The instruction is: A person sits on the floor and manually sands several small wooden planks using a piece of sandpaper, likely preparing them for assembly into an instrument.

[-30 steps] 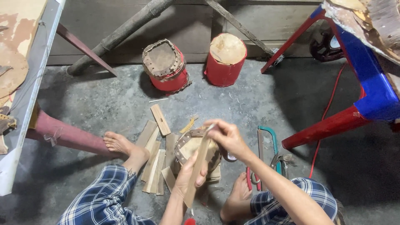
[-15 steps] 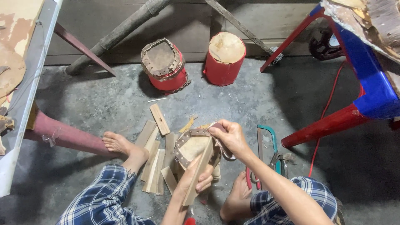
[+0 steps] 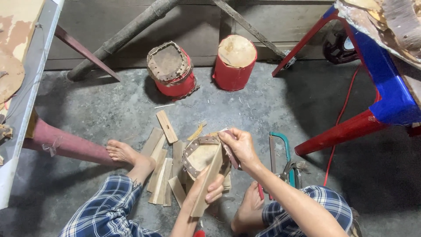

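- The small drum frame (image 3: 202, 157) sits on the concrete floor (image 3: 109, 109) between the person's knees, and everything here is placed from it.
- Left hand (image 3: 209, 183), at the frame's near edge, is clenched around a flat wooden slat (image 3: 207, 188) that leans across the skin (thumb on top, fingers underneath).
- Right hand (image 3: 239, 145), at the frame's right rim, pinches the studded strip (image 3: 198, 143) that runs round the rim; fingers are closed on it.
- Left of the frame lies a fan of loose wooden slats (image 3: 160, 169), with a bare foot (image 3: 126, 153) just beyond them.
- Right of the frame, a teal hacksaw (image 3: 280, 151) lies flat on the floor.
- Beyond the frame, well apart, stand two red drums: the tilted red drum (image 3: 172, 70) with a laced skin, and the upright red drum (image 3: 236, 62).
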